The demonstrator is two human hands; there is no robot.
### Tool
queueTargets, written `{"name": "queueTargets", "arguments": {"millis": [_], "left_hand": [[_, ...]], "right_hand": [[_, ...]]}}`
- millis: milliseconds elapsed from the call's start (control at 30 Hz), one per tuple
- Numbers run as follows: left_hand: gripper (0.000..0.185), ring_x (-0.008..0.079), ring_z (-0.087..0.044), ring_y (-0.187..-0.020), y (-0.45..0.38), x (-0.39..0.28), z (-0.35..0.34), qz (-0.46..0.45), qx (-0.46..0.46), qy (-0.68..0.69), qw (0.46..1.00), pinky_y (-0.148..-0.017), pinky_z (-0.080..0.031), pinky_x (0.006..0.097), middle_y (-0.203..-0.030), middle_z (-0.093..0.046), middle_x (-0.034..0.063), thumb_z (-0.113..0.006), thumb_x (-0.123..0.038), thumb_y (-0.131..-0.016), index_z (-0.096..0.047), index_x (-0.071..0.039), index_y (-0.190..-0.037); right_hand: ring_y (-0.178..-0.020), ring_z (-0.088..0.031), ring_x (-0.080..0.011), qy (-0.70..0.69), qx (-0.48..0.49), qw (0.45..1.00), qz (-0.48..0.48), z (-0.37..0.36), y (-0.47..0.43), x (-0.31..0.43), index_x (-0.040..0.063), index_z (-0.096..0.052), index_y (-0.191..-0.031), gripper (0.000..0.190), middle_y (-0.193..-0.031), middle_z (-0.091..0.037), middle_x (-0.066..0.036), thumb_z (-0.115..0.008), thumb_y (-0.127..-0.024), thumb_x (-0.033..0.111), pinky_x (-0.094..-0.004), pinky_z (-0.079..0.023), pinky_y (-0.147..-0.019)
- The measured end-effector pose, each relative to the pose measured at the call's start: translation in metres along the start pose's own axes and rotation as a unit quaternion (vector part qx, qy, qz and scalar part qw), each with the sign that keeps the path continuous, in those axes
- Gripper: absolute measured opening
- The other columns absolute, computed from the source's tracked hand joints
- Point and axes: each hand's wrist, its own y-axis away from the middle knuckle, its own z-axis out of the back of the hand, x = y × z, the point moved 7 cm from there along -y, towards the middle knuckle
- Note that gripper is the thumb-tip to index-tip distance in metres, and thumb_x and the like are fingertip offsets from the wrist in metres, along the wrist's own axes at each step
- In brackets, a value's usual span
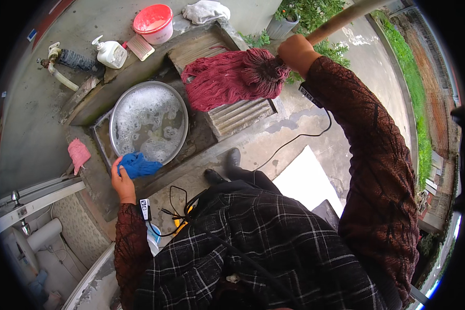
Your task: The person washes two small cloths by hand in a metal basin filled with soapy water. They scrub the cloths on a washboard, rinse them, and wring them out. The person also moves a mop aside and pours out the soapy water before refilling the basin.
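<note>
My right hand (299, 54) grips the wooden handle (341, 19) of a string mop, close above its head. The dark red mop head (232, 77) lies over a ribbed concrete washboard slab (242, 116). My left hand (124, 182) holds a blue cloth (139, 165) at the near rim of a round metal basin (185, 128). Sudsy water (151, 116) fills the basin, which stands in a concrete sink trough. Part of the blue cloth hangs over the rim; its far edge meets the suds.
Along the trough's back ledge are a white pump bottle (112, 54), a scrubbing brush (140, 47), a red-rimmed bucket (159, 37) and a white cloth (206, 11). A pink cloth (78, 153) lies at the left. A tap (54, 58) with a hose is beyond it. Cables hang near my waist.
</note>
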Motion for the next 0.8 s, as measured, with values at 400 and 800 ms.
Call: {"name": "queueTargets", "arguments": {"millis": [400,800], "left_hand": [[0.039,0.0300,-0.072,-0.105,0.001,-0.099,-0.122,0.072,0.311,-0.186,0.929,-0.093,-0.055,0.0408,-0.129,-0.070,0.0153,-0.065,-0.022,-0.102,-0.064,-0.010,-0.139],[0.054,0.0435,-0.053,-0.137,-0.036,-0.250,-0.314,-0.202,0.206,-0.177,0.941,-0.114,-0.044,0.0469,-0.150,-0.054,0.0249,-0.066,-0.014,-0.100,-0.049,-0.004,-0.151]], "right_hand": [[-0.094,-0.073,-0.0420,-0.450,0.056,0.876,-0.163,-0.176,0.077,0.000,0.011,-0.076,-0.105,0.026,-0.097,-0.076,-0.020,-0.073,-0.084,0.026,-0.0505,-0.057,-0.085],[-0.091,-0.068,-0.0079,-0.865,-0.214,0.407,-0.199,-0.203,0.062,0.031,0.000,-0.075,-0.113,0.028,-0.101,-0.080,-0.003,-0.083,-0.088,0.010,-0.0288,-0.056,-0.084]]}}
